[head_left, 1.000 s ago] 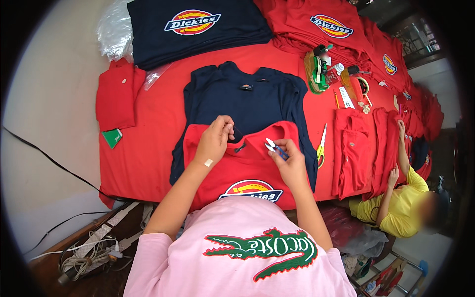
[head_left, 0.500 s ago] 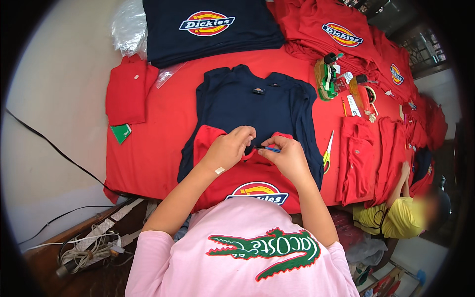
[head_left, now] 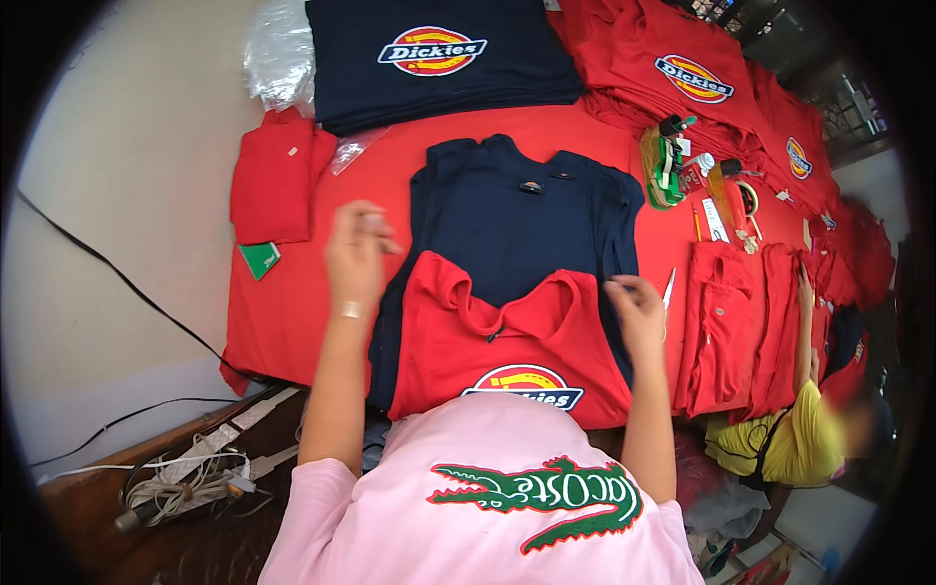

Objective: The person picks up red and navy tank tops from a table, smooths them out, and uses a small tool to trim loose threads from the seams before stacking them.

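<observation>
A red sleeveless-looking garment (head_left: 458, 361) with an oval printed badge lies in front of me, its neckline toward the far side and a small dark tag (head_left: 494, 336) at the neck. Beneath it is a navy garment (head_left: 497, 219). My left hand (head_left: 356, 253) is raised over the left edge of the navy garment, smeared by motion; whether it holds anything is unclear. My right hand (head_left: 639, 310) is by the garments' right edge, fingers bent and apart, with nothing visible in them. Right beside it, partly covered, is a pair of scissors (head_left: 669, 288).
A navy garment stack (head_left: 439, 93) and red garment piles (head_left: 673, 44) line the far side. Tape dispenser (head_left: 663, 166), tape roll (head_left: 749, 198) and pencil (head_left: 697, 222) lie right. Folded red garments (head_left: 717, 341) are near a person in yellow (head_left: 795, 439). Cables (head_left: 185, 487) hang lower left.
Both hands have left the red garment's neckline and moved apart, left hand up and leftward, right hand to the right. The slim blue tool in my right hand is no longer visible.
</observation>
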Demonstrator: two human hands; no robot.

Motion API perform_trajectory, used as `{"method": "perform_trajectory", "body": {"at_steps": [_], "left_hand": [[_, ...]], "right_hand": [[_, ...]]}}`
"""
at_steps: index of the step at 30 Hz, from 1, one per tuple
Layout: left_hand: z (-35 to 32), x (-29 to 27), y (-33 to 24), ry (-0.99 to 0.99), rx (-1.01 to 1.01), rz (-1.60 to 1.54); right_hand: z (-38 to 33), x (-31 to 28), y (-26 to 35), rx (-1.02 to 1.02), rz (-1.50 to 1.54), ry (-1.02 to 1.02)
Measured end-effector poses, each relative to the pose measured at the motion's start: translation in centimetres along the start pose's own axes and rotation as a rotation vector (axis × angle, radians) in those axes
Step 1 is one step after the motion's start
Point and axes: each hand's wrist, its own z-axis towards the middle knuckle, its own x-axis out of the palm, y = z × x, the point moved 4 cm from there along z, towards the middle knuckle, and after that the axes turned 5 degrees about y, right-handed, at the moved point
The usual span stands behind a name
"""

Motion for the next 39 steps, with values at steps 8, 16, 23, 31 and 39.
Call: {"method": "perform_trajectory", "body": {"at_steps": [8,16,23,31,39], "left_hand": [[-4.6,-15.3,9.9,-0.291,-0.214,0.243],[-6.8,-0.7,8.8,0.132,-0.486,-0.076],[-6.3,1.7,6.5,0.351,-0.598,-0.080],[-11.6,-3.0,7.2,0.290,-0.570,-0.506],[-7.7,4.4,6.9,0.125,-0.081,0.647]], "right_hand": [[-1.7,-9.7,-13.8,0.221,-0.621,-0.309],[0.0,-2.4,-6.8,-0.011,-0.110,-0.162],[0.4,4.3,-5.0,0.175,-0.080,0.215],[-8.7,-1.0,-3.9,0.537,1.016,0.810],[-13.8,1.2,2.3,0.417,0.998,0.935]]}}
